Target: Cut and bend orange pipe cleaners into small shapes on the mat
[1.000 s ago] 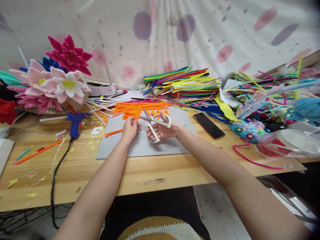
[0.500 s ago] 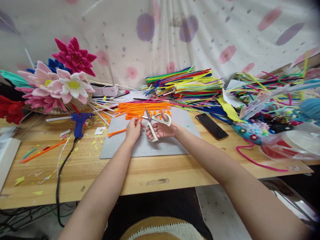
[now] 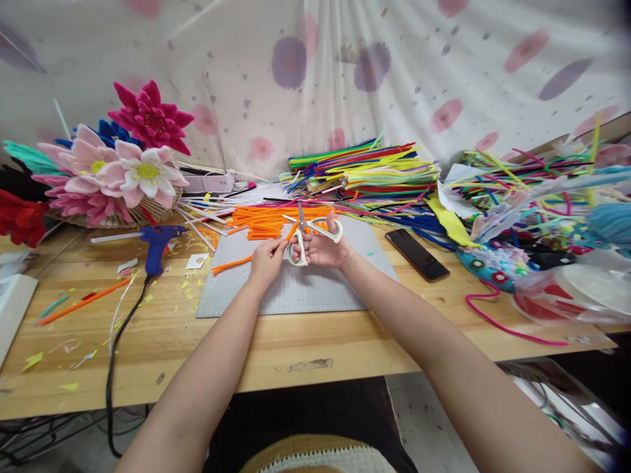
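Note:
My left hand [image 3: 267, 263] is closed in a pinch on an orange pipe cleaner [image 3: 292, 232] above the grey cutting mat [image 3: 236, 297]. Close on its right, my right hand [image 3: 323, 251] holds white-handled scissors [image 3: 302, 225], thumb through one loop and fingers in the other. The blades stand apart and point away from me, beside the held orange piece. Behind both hands lies a pile of orange pipe cleaners [image 3: 266, 220], partly covered by the scissors. One more orange length [image 3: 231, 265] rests on the mat to the left.
A blue glue gun [image 3: 154, 249] with a black cable lies left of the mat, below fuzzy flowers [image 3: 142, 171]. To the right is a phone [image 3: 417, 254]. Bundles of coloured pipe cleaners [image 3: 374, 167] line the back. A pink one [image 3: 513, 328] curls at the right.
My hands have come closer together. The scissors have turned more upright, with their blades still parted. My left hand has moved slightly right, keeping its orange pipe cleaner.

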A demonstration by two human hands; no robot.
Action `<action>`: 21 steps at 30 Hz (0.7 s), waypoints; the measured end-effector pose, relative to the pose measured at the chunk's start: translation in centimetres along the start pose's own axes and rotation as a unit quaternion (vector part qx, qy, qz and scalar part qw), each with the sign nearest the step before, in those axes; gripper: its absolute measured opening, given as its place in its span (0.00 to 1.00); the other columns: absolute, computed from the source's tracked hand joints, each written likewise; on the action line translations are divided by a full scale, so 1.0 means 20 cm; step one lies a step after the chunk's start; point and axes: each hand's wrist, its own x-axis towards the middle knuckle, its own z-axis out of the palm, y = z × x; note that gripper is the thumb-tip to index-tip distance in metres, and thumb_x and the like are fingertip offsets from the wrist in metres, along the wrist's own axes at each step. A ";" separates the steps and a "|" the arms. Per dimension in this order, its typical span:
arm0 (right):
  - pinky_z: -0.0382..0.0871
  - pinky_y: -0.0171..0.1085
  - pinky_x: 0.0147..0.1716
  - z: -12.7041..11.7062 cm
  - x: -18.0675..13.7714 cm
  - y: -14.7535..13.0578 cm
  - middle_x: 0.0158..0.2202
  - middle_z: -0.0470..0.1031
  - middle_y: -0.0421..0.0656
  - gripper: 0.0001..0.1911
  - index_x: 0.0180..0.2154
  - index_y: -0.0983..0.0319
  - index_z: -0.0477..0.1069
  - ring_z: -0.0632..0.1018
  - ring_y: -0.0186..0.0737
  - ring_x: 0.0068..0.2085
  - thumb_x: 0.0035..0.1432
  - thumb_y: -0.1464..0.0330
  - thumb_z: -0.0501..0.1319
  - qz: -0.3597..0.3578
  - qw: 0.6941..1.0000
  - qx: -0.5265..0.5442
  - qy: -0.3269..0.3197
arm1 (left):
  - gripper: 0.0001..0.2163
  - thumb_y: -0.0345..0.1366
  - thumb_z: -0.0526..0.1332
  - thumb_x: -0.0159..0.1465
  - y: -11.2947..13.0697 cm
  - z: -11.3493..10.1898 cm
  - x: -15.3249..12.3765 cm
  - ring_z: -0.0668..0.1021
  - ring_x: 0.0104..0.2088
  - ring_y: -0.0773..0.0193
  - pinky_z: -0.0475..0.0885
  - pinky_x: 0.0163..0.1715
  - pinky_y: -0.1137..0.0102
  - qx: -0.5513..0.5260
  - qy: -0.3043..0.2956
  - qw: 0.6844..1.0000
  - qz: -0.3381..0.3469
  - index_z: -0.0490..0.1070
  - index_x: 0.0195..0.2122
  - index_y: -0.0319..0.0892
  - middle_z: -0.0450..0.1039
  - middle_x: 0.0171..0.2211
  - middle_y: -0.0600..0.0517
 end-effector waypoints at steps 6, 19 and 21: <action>0.67 0.39 0.34 0.04 0.02 0.02 0.27 0.69 0.45 0.35 0.34 0.65 0.66 0.70 0.38 0.31 0.53 0.41 0.41 -0.032 0.999 0.013 0.025 | 0.11 0.38 0.53 0.60 0.02 0.00 0.00 0.72 0.30 0.65 0.65 0.32 0.72 0.036 0.001 0.999 -0.009 0.73 0.27 0.42 0.71 0.26 0.51; 0.56 0.28 0.17 0.09 0.07 0.06 0.16 0.54 0.34 0.17 0.27 0.64 0.62 0.58 0.27 0.17 0.61 0.61 0.47 -0.041 0.997 0.010 0.071 | 0.11 0.37 0.53 0.60 0.03 -0.01 0.00 0.73 0.32 0.63 0.65 0.35 0.71 0.039 0.007 0.999 -0.016 0.75 0.31 0.42 0.73 0.29 0.50; 0.61 0.30 0.20 0.09 0.05 0.04 0.18 0.58 0.36 0.19 0.28 0.64 0.63 0.63 0.29 0.20 0.60 0.56 0.48 -0.023 0.998 -0.029 0.055 | 0.12 0.37 0.53 0.60 0.02 -0.02 0.00 0.73 0.33 0.63 0.66 0.36 0.71 0.043 0.016 0.999 -0.019 0.75 0.32 0.42 0.73 0.30 0.50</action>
